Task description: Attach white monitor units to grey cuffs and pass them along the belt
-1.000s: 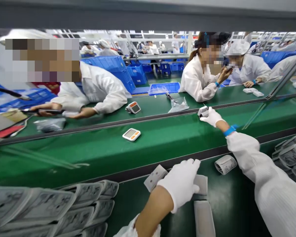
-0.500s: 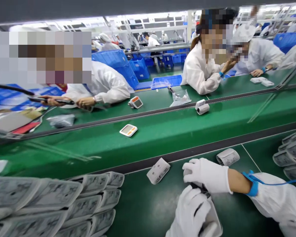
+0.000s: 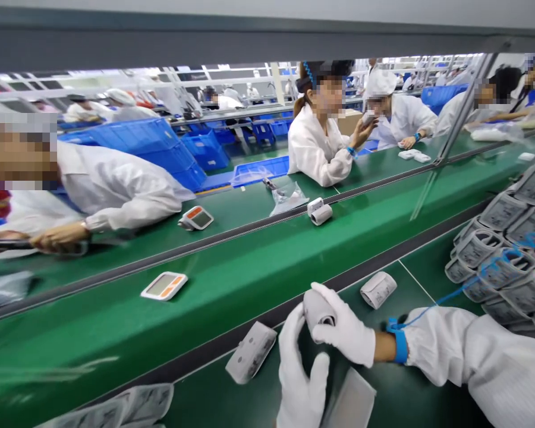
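My right hand (image 3: pixel 345 330), in a white glove, is closed around a rolled grey blood pressure cuff (image 3: pixel 317 312). The gloved left hand (image 3: pixel 301 368) is held beside the cuff's near left side, fingers and thumb apart; whether its fingertips touch the roll I cannot tell. Below the hands lies a pale, flat-sided thing (image 3: pixel 352 398), partly cut off by the lower edge of the view. Another rolled cuff (image 3: pixel 251 352) with dark dots rests to the left on the green bench, and a third cuff (image 3: pixel 378 290) lies beyond my right wrist.
Stacked cuffs (image 3: pixel 508 249) rise at the right, more cuffs (image 3: pixel 138 404) at lower left. A green conveyor belt (image 3: pixel 232 267) carries a white-and-orange monitor (image 3: pixel 164 286) and a small white roll (image 3: pixel 320 212). Co-workers in white sit across it. A blue cord runs from my right wrist strap (image 3: pixel 400 345).
The view has swung right and tilted up. Both hands were low over the pale thing; now my right hand holds a rolled cuff up and my left hand has opened beside it.
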### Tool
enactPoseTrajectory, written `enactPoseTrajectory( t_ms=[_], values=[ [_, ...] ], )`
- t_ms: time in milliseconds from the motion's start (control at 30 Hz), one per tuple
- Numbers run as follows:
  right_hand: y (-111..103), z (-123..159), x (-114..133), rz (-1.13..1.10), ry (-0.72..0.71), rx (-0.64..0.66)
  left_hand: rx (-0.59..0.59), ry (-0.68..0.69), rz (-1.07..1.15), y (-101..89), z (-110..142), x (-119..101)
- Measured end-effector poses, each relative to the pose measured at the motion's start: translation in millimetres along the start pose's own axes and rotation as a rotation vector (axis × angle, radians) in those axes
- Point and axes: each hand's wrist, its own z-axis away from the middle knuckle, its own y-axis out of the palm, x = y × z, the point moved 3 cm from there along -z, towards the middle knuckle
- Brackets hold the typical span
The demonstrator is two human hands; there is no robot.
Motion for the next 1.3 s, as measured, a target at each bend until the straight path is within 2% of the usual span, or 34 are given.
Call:
enactPoseTrajectory(
  t_ms=[100,233,467,600,833,1033,1300],
  values=[
    [2,-1,-10,-0.124,0.023,-0.065,0.026,-0.12,0.034,25.0,-38,5],
    [-2,0,-10,-0.228,0.07,-0.115,0.059,-0.316,0.123,44.4,-53,8],
    [-9,6,4,-0.149,0.168,0.01,-0.008,-0.413,0.119,29.0,-44,18],
    [-10,4,7,-0.134,0.235,0.018,-0.011,-0.414,0.1,24.7,-43,20],
    [-8,-3,0,-0.107,0.184,-0.005,0.037,-0.458,0.161,27.4,-48,26],
    [-5,-4,-9,-0.088,0.144,-0.028,0.072,-0.424,0.218,28.6,-48,37],
    [-6,-4,-7,-0.08,0.132,-0.026,0.059,-0.458,0.273,27.7,-48,33]
  ],
)
